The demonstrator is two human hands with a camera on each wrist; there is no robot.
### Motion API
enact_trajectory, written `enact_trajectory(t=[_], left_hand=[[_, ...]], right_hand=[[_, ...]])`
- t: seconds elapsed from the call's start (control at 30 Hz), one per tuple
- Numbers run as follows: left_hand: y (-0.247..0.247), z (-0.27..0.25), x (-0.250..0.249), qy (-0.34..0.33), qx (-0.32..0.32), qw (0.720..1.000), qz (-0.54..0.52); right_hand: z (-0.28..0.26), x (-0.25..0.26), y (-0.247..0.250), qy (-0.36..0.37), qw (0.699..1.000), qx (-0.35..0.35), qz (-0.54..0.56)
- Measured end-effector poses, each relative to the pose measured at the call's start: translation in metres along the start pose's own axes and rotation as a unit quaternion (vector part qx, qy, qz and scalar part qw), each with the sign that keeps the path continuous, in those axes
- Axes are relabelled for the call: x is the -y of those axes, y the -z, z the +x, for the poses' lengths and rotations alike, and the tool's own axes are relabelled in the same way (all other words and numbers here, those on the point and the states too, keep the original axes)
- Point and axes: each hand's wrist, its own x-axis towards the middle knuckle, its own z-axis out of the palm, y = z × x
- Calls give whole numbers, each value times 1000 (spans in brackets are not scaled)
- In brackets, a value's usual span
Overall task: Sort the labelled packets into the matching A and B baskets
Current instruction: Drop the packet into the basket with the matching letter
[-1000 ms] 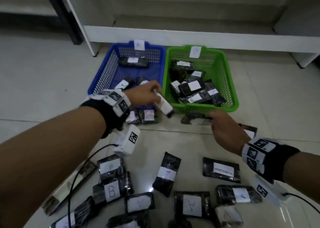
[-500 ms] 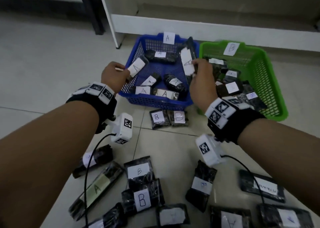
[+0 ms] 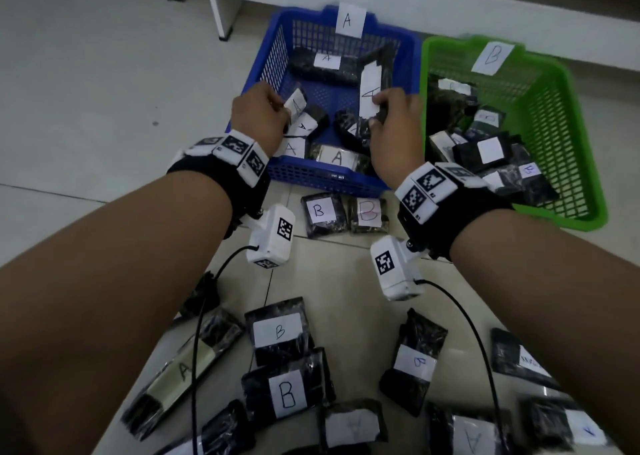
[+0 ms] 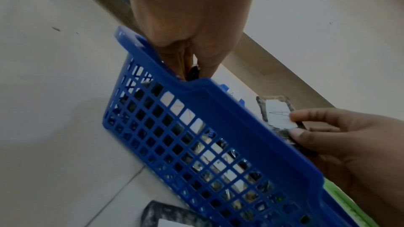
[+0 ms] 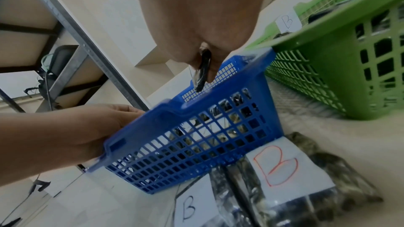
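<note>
Both hands have come lower over the blue basket since half a second ago, and the view has closed in on it. The left hand pinches a small A packet just inside the basket's left wall, fingers curled round its near end; its long axis tilts up and away to the right. The right hand grips a longer A packet over the basket's right half, thumb on the white label; it stands nearly upright, long axis pointing away toward the basket's far wall, label facing the person. In the left wrist view the same packet shows beyond the basket's rim, held between thumb and fingertips of the right hand.

Two baskets stand side by side on the floor: the blue one tagged A, and a green basket tagged B touching its right side. Inside the blue basket about five loose A packets lie flat, one across the far end, the rest toward the near wall. The green basket holds a heap of dark packets, too jumbled to count.

Just in front of the blue basket's near wall two B packets lie side by side, one lettered black, one red. Farther from the basket, near the person, roughly ten more packets are scattered, some marked A, some B, several blurred.
</note>
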Motion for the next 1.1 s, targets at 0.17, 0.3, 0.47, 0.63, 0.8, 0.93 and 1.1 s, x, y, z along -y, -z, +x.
enact_trajectory(t=[0.17,0.3,0.47,0.63,0.8,0.93,1.1], left_hand=[[-12,1,8,-51,18,992,118],[-16,1,14,-105,49,958,261],[-13,7,13,-115,107,944,290],[3,6,14,-147,174,945,234],[43,-5,37,-184,118,957,190],[84,-34,76,-149,128,957,215],[125,-89,109,15,360,902,239]], right_hand=[[-5,-14,-20,33,977,160,-138],[2,-15,-26,16,935,225,-272],[6,-17,-27,8,935,227,-274],[12,-28,-35,13,924,247,-293],[-6,-14,-12,77,981,42,-173],[-44,12,-5,184,973,-56,-123],[-125,24,-14,267,948,148,-93]])
